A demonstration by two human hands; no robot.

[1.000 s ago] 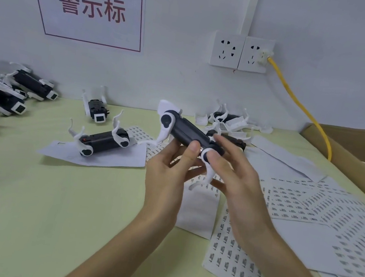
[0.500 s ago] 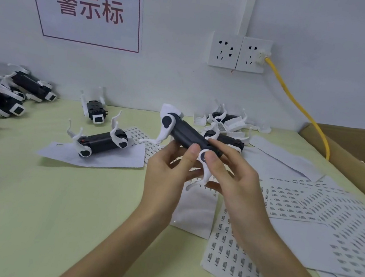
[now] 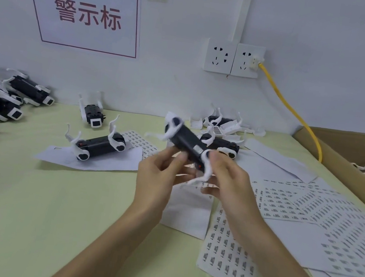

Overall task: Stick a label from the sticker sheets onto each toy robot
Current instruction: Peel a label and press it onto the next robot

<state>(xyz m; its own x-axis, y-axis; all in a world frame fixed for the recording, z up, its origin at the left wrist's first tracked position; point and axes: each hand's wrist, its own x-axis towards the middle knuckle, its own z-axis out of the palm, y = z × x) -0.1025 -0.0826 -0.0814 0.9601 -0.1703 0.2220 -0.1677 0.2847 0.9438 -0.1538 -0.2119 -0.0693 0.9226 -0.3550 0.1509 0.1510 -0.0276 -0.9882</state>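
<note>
Dead centre, above the pale green table (image 3: pixel 24 209), both hands hold the toy robot (image 3: pixel 188 142) clear of the surface: left hand (image 3: pixel 159 175) pinching its dark body, right hand (image 3: pixel 229 181) curled round the near end, thumb beside a pale patch (image 3: pixel 197 150), likely the label going on. Next, I'd say: rub it flat, then set this one aside. The sticker sheets (image 3: pixel 227 259) fan out at 4 o'clock, more robots (image 3: pixel 100 143) at 10, cardboard box (image 3: pixel 339 157) at 3, wall sockets (image 3: pixel 233 58) and sign (image 3: pixel 82 9) at 12.
</note>
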